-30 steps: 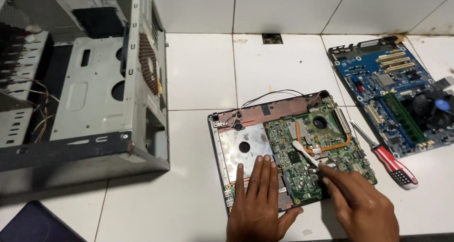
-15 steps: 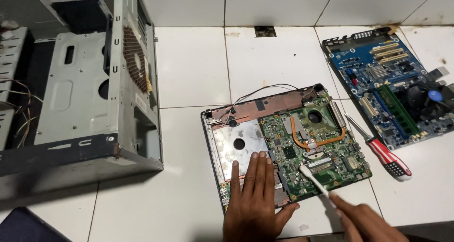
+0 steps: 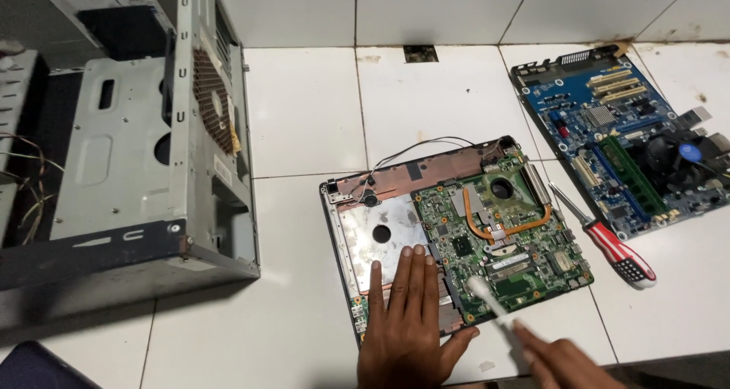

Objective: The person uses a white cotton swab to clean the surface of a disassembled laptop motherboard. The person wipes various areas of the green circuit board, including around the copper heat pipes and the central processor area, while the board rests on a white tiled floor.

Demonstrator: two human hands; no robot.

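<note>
An open grey desktop computer case (image 3: 144,153) stood at the far left of the white tiled floor (image 3: 304,115). Right of it, the left hand (image 3: 411,320) lay flat, fingers (image 3: 414,275) spread and gripping nothing, on the opened laptop chassis (image 3: 376,233), while the right hand (image 3: 566,362) pinched a white cotton swab (image 3: 487,298), its tip touching the green laptop motherboard (image 3: 506,241). Further right lay a red-handled screwdriver (image 3: 608,241) and a blue desktop motherboard (image 3: 631,142).

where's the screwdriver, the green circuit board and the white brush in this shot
screwdriver (image 3: 617,254), head view, on its red and white striped handle
green circuit board (image 3: 532,271), head view, on its lower right part, inside the opened laptop shell
white brush (image 3: 482,292), head view, on its pale tip, held by the right hand (image 3: 566,362)
</note>
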